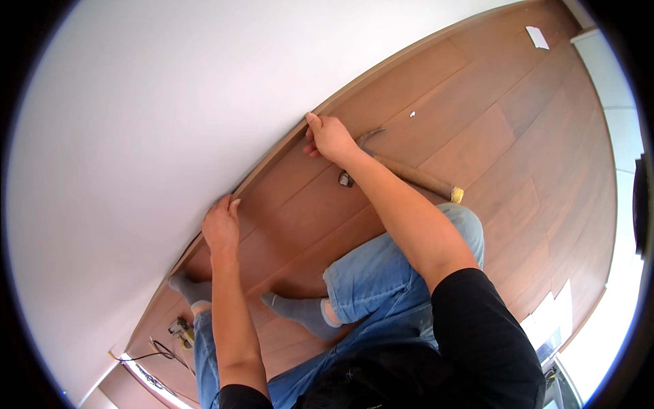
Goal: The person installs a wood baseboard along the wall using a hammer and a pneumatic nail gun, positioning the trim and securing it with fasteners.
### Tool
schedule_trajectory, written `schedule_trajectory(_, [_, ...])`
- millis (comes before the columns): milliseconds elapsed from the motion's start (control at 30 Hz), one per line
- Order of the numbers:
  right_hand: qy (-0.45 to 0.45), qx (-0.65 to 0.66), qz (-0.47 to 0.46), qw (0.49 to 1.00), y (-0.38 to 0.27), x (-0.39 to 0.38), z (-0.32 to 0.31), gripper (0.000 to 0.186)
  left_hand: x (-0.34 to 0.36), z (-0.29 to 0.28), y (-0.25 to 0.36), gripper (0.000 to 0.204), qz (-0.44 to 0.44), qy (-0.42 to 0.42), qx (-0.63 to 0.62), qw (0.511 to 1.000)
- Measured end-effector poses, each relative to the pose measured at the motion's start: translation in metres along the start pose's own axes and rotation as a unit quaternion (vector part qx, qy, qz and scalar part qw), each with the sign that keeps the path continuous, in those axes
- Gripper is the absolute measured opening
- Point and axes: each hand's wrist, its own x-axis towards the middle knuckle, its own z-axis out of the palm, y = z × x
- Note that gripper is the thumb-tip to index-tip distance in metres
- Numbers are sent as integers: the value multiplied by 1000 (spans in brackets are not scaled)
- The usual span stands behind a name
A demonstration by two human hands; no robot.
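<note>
Along the foot of the white wall runs a long brown baseboard strip [271, 162]. My left hand [221, 228] grips it at the middle left, fingers curled over its top edge. Further up the strip, my right hand [325, 140] pinches the top edge with thumb and fingers. Just beyond my right hand a hammer [412, 174] with a wooden handle lies on the plank floor, its claw end partly hidden by my forearm. A small metal object [345, 178], too small to name, lies beside it.
My knee [463, 225] and sock feet [300, 313] rest on the floor [511, 170]. A tool [180, 327] and dark cables [162, 351] lie at lower left. White sheets [552, 313] lie at lower right, paper scraps [537, 37] at upper right. A white wall [102, 136] borders the left.
</note>
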Motion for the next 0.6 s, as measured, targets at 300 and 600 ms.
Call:
schedule_trajectory(300, [2,25,-15,1000,8,5,1,54,-3,4,1,29,-11,7,-1,1000])
schedule_trajectory(600, [-3,52,-2,999,12,10,-3,53,-5,13,-3,31,-3,27,-8,1000])
